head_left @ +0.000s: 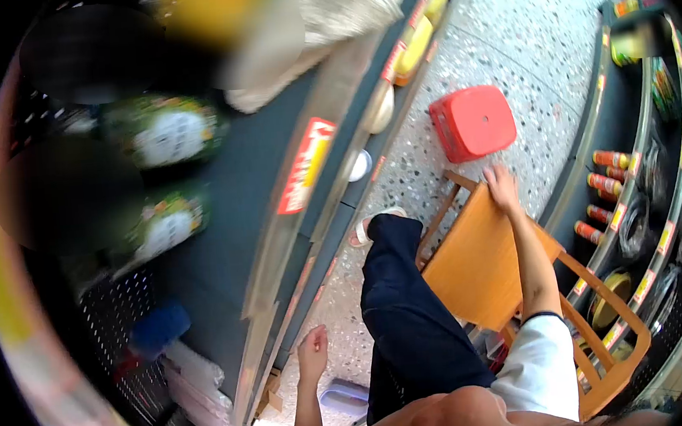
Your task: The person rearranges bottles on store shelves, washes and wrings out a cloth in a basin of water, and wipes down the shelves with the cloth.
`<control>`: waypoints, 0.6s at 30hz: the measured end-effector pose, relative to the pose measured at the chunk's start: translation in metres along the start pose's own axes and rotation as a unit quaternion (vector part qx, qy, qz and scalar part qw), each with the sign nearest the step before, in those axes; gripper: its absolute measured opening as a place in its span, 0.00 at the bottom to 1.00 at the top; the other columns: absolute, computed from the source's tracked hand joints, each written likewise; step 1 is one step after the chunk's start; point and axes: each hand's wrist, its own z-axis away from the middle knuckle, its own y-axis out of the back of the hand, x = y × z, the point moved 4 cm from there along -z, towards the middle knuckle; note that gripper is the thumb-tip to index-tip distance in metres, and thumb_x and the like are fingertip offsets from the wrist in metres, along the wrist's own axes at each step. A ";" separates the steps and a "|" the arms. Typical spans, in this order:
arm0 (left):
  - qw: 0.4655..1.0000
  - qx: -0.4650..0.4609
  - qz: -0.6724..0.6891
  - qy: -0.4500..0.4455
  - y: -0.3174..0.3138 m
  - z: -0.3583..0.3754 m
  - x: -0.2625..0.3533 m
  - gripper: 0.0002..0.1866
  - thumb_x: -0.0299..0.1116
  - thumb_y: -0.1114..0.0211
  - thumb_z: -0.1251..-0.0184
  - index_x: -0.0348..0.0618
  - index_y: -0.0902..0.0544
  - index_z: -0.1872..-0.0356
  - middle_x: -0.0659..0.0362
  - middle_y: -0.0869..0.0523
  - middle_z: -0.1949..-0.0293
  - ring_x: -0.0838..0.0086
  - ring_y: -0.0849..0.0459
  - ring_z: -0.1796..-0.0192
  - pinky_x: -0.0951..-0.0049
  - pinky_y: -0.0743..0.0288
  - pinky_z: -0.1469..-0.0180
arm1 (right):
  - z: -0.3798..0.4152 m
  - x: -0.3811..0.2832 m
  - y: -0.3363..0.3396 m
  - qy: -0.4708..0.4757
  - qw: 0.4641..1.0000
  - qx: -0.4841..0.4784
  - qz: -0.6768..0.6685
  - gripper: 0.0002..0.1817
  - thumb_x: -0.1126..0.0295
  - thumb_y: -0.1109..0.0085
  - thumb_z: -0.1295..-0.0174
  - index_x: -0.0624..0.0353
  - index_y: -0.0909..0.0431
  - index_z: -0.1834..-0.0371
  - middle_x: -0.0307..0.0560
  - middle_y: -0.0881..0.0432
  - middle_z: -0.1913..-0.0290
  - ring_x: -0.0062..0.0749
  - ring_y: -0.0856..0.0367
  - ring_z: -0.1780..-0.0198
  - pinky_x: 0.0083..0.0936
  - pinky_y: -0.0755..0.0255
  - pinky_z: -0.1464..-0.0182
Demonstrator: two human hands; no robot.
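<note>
Fingers of the right hand [502, 188] lie at the edge of the wooden chair's seat [473, 259], near its far corner, just short of the red stool [475, 122]; whether they clamp it, I cannot tell. The left hand [313, 353], beside the left shelf [268, 259], has its fingers curled close together. That shelf's red-and-yellow label [305, 165] is too blurred to read, as are the white labels on the green packs [172, 138]. Red-orange cans [605, 185] line the right shelf [575, 190].
</note>
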 end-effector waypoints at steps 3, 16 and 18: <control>0.999 0.010 0.031 0.013 -0.007 0.025 0.002 0.13 0.35 0.40 0.29 0.41 0.18 0.48 0.49 0.12 0.58 0.63 0.12 0.58 0.67 0.21 0.55 | 0.030 -0.025 0.030 -0.079 0.990 -0.118 0.007 0.41 0.35 0.71 0.30 0.62 0.17 0.51 0.68 0.20 0.48 0.61 0.25 0.39 0.51 0.38 0.34; 0.991 0.082 0.098 0.051 -0.020 0.106 -0.010 0.13 0.32 0.38 0.31 0.43 0.18 0.48 0.50 0.12 0.60 0.65 0.12 0.58 0.69 0.21 0.56 | 0.097 -0.042 -0.034 0.010 0.953 -0.287 0.098 0.52 0.28 0.75 0.34 0.74 0.17 0.58 0.78 0.21 0.54 0.65 0.24 0.43 0.47 0.32 0.39; 0.980 0.128 0.150 0.040 -0.032 0.102 -0.022 0.13 0.34 0.38 0.30 0.44 0.18 0.48 0.51 0.12 0.59 0.68 0.12 0.58 0.71 0.21 0.55 | 0.117 -0.047 -0.061 0.062 0.944 -0.301 0.119 0.51 0.30 0.76 0.32 0.74 0.18 0.59 0.79 0.21 0.55 0.66 0.24 0.43 0.48 0.32 0.40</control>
